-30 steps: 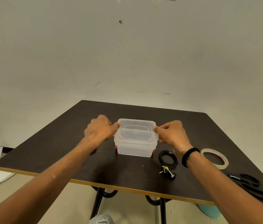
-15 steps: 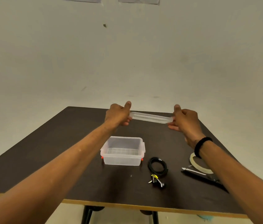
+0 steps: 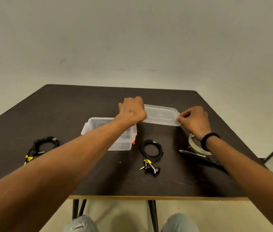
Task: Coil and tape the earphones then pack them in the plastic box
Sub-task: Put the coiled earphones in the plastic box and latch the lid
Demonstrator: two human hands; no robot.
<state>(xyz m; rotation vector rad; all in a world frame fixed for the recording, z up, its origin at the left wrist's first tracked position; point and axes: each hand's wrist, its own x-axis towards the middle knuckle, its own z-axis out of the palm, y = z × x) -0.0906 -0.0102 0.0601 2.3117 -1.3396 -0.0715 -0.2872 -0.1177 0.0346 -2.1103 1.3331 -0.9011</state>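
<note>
Both hands grip the clear lid at the far side of a dark table.

The dark matte table [image 3: 65, 114] carries the open, see-through plastic box [image 3: 98, 129], lidless. Beyond it the left hand [image 3: 132, 111] and right hand [image 3: 194, 119] pinch the ends of the thin lid [image 3: 161, 115]. Black coiled earphones [image 3: 151, 148] with yellow tags lie near, a second coil [image 3: 43, 144] far left; tape roll [image 3: 194, 144] and black scissors [image 3: 201, 157] right. No writing legible.

Both forearms are bare, with no sleeves in view. The right wrist carries a black band [image 3: 209, 141], plain and unmarked. The left hand [image 3: 132, 111] and right hand [image 3: 194, 120] are ungloved. Both knees show light blue jeans [image 3: 80, 224], frayed at the left knee.
</note>
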